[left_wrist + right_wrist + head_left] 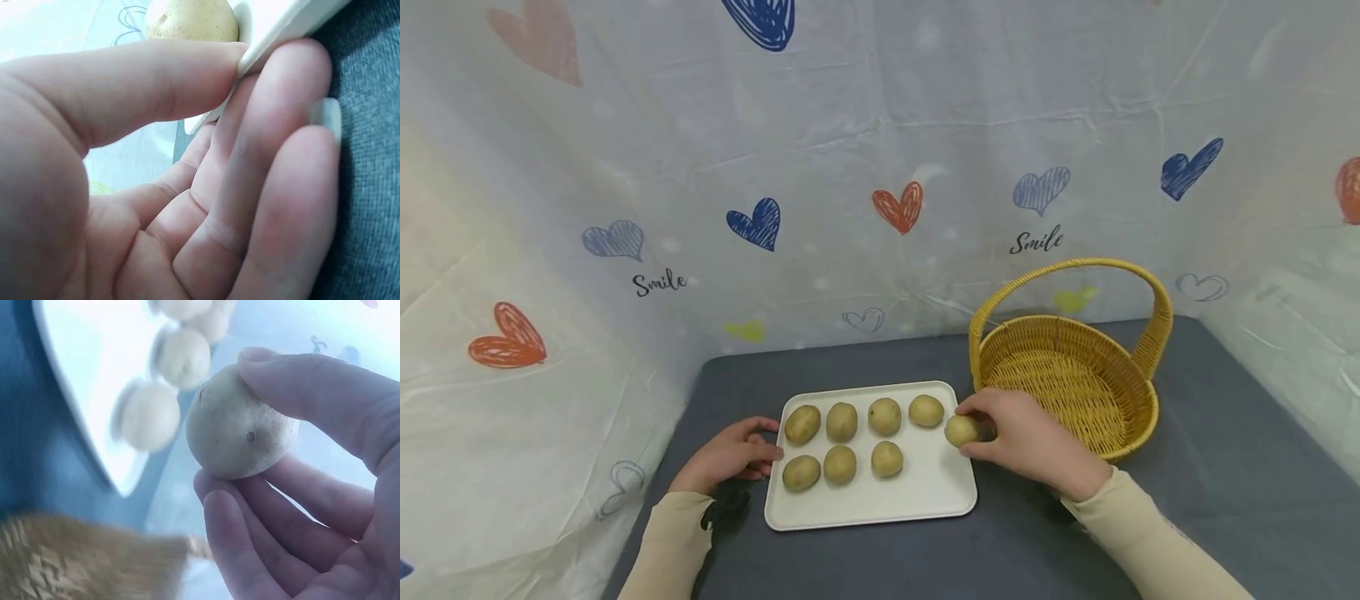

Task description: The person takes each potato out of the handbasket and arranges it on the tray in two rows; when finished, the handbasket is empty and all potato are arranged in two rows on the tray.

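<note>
My right hand [1026, 435] pinches a potato [240, 428] between thumb and fingertips, over the right edge of the white tray [917, 498]. In the right wrist view the potato shows a small dark spot on its skin. At the tray's left edge, my left hand [733, 454] pinches the rim, the thumb [169, 81] on top and fingers curled beneath. Several potatoes lie on the tray in two rows, including one at the back right [926, 411] and one at the front left [801, 472].
A yellow wicker basket [1138, 417] with a tall arched handle stands right of the tray, just behind my right hand. A dark grey cloth [865, 571] covers the table. White sheeting [820, 283] printed with hearts hangs behind and at both sides.
</note>
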Demonstrator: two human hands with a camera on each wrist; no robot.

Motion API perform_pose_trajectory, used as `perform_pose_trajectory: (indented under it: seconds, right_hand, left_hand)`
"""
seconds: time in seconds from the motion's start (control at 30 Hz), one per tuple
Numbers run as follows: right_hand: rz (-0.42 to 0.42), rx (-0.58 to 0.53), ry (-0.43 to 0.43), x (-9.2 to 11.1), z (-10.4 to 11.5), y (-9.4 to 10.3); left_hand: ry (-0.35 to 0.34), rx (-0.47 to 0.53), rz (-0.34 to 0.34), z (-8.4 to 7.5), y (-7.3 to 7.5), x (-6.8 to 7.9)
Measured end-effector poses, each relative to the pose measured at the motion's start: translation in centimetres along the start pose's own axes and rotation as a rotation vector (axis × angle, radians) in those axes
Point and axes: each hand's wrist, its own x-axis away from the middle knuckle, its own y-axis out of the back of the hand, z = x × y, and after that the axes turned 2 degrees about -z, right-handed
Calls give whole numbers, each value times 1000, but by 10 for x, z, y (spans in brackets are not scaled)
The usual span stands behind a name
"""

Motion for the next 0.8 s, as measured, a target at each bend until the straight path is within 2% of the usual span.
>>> perform_pose_trajectory:
  seconds: [0.37,0.53,0.8]
  right_hand:
    - [-62,66,45,-3,5,-57]
    - [-89,85,47,-5,5,-67]
    - [-101,93,59,-6,5,-71]
  left_hand:
    - [3,8,7,-1,-2,-2]
    - [8,12,4,-1,-2,-4]
    - [12,2,-5,0,-1,-3]
